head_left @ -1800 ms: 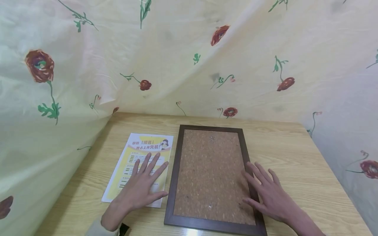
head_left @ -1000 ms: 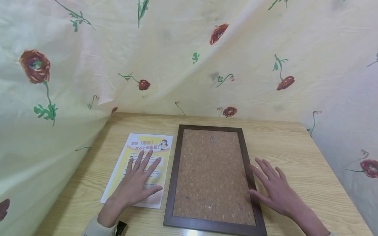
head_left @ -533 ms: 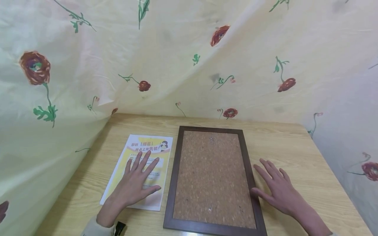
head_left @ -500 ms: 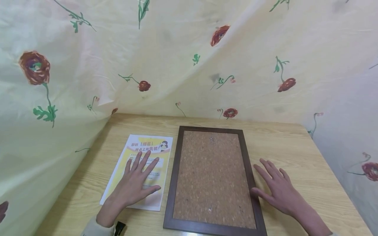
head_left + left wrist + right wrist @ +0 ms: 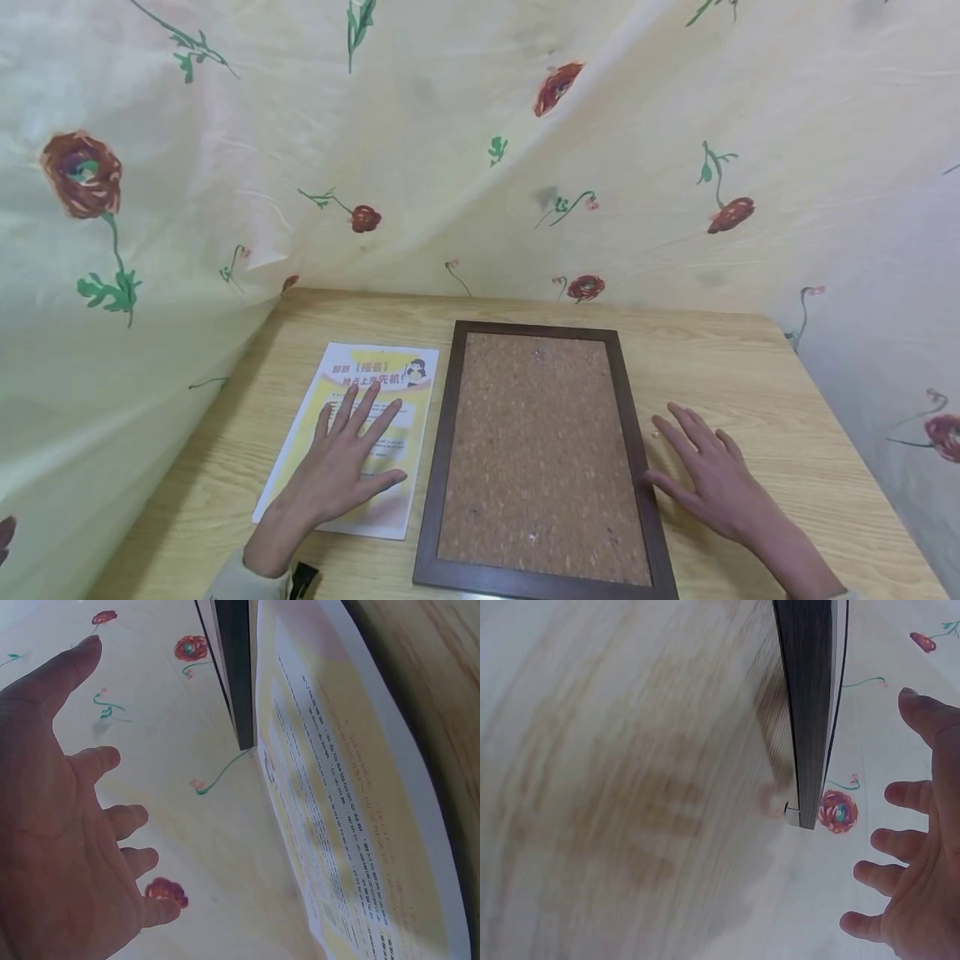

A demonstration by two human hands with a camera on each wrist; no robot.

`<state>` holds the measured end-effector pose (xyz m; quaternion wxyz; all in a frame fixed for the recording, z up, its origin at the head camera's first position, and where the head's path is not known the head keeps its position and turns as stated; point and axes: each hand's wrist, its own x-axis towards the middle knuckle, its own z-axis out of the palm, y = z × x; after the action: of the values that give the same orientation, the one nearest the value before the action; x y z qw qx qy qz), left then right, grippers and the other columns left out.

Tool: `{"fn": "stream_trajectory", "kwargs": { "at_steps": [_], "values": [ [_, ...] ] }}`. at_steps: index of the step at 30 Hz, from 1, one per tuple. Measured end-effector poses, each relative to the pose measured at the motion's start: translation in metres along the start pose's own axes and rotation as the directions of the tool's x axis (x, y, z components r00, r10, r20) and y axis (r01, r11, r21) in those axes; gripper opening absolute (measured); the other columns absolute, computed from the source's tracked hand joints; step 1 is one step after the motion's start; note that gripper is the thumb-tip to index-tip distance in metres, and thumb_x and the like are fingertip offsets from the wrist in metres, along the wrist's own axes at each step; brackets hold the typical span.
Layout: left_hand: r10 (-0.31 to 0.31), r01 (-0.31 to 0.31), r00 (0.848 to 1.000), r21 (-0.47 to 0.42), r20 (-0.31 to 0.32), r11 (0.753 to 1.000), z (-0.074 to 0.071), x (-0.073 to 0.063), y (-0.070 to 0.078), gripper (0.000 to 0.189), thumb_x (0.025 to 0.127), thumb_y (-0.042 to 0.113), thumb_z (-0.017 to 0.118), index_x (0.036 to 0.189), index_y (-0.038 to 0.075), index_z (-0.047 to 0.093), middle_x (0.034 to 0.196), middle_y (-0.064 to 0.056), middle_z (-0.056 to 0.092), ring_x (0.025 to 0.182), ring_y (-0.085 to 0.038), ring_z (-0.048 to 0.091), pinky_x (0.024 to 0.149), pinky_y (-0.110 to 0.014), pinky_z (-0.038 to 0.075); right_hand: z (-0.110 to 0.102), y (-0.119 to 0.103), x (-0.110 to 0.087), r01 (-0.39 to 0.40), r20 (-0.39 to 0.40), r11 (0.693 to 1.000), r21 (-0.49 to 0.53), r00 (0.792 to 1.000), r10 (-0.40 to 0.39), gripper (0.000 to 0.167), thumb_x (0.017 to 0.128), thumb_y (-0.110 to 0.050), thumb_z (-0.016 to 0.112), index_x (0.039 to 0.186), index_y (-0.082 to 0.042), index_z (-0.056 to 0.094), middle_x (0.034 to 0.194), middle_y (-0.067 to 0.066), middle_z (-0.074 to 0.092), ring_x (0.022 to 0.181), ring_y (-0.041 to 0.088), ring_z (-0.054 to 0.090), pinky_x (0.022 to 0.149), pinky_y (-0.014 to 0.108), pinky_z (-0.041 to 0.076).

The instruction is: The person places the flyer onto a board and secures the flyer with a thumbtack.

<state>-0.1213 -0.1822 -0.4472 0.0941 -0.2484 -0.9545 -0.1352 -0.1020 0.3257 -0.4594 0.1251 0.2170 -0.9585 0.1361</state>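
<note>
A cork board (image 5: 543, 450) with a dark brown frame lies flat on the table. To its left is a printed sheet (image 5: 382, 521), white and yellow with Chinese lettering. My left hand (image 5: 337, 471) hovers over the sheet with fingers spread; the left wrist view shows the palm apart from the paper. Just beyond the board's right edge my right hand (image 5: 712, 483) is held above the table, fingers extended and holding nothing. Near its fingertips a tiny clear thing with a thin pin-like part (image 5: 793, 811) lies on the tabletop beside the frame.
The wood-grain table (image 5: 720, 367) ends at a pale floral cloth (image 5: 442, 150) hanging at the back and both sides. Part of a black object (image 5: 303, 579) shows beside the left sleeve.
My right hand has drifted right, off the board's edge, uncovering the tiny clear thing. The left hand has shifted slightly left over the sheet. Board and sheet have stayed in place.
</note>
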Motion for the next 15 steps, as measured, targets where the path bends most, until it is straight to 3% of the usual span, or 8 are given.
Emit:
{"fn": "stream_trajectory", "kwargs": {
  "at_steps": [9,15],
  "values": [
    [-0.007,0.007,1.0,-0.005,0.004,1.0,0.001,0.002,-0.001,0.089,0.085,0.055,0.07,0.157,0.021,0.03,0.165,-0.01,0.007,0.15,-0.034,-0.002,0.106,-0.073,0.014,0.003,0.008,0.001,-0.01,-0.01,1.0,-0.019,1.0,0.01,0.069,0.089,-0.04,0.071,0.142,-0.002,0.047,0.147,0.027,0.038,0.131,0.05,0.036,0.094,0.073,0.029],
    [-0.032,0.032,0.999,-0.021,0.019,0.999,0.001,0.003,-0.004,0.089,0.085,0.055,0.07,0.157,0.02,0.031,0.165,-0.011,0.008,0.149,-0.035,-0.002,0.106,-0.074,0.012,0.007,0.022,0.004,0.026,-0.088,0.999,-0.02,0.996,-0.028,0.065,0.084,-0.029,0.078,0.134,0.004,0.052,0.138,0.032,0.045,0.116,0.052,0.05,0.086,0.07,0.04]
  ]
}}
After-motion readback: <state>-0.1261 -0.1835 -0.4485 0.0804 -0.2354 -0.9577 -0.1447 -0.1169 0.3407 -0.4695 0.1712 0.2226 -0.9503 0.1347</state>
